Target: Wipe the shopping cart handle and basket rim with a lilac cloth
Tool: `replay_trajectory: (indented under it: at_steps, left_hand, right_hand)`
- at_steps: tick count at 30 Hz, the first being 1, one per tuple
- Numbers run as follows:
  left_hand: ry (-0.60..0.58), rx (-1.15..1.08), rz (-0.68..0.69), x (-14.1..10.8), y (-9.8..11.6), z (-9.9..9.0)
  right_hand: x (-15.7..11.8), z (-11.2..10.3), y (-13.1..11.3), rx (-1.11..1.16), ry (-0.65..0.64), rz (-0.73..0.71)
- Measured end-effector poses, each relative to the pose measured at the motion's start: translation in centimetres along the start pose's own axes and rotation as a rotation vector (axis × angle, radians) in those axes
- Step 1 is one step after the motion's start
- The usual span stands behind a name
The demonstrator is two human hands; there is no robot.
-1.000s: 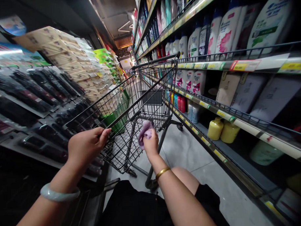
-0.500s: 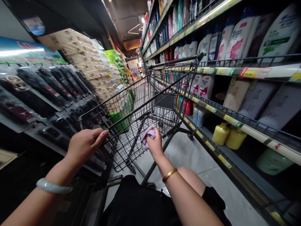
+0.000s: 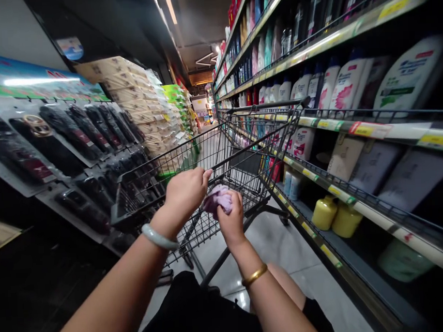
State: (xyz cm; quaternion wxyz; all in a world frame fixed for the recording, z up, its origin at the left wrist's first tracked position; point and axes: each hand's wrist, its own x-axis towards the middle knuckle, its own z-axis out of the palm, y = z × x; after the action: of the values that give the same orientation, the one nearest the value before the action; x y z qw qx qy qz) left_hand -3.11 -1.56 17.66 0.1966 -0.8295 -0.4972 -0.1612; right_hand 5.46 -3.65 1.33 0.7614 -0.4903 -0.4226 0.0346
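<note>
The right hand (image 3: 231, 218) is gripping a crumpled purple cloth (image 3: 218, 199) near the middle of the scene, just over the wire shopping cart (image 3: 214, 156). The left hand (image 3: 187, 190) is curling beside it, fingertips touching the cloth. Shampoo bottles (image 3: 344, 84) are lining the right shelves (image 3: 354, 127).

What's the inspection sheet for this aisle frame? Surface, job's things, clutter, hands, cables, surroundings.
Surface: glossy grey tiled floor, bare where visible.
Job's things: crumpled lilac cloth against the black wire shopping cart; no goods visible in the basket.
Clutter: nothing seen.
Hands: right hand grips the cloth; left hand rests at the cart's rim beside it, touching the cloth.
Cables: nothing seen.
Surroundings: white shampoo bottles and yellow jugs on right shelving; dark hanging packets on the left.
</note>
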Motion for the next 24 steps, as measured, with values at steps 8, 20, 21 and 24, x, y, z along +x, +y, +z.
replay_trajectory:
  at_steps: [8,20,21,24]
  left_hand:
    - [0.29,0.059,-0.068,-0.1,-0.9,4.3]
    - [0.319,0.091,-0.128,0.3,-3.5,5.2]
    - [0.313,0.088,-0.137,0.3,-3.5,5.1]
    - [0.33,0.087,-0.151,-0.3,-3.2,4.9]
  right_hand:
    - [7.2,1.1,-5.9,-0.016,-0.047,-0.26]
    - [2.3,1.0,1.5,-0.329,-0.397,-0.247]
    - [2.9,0.7,1.6,-0.303,-0.318,-0.225]
    - [4.4,0.2,2.2,-0.296,-0.09,-0.177]
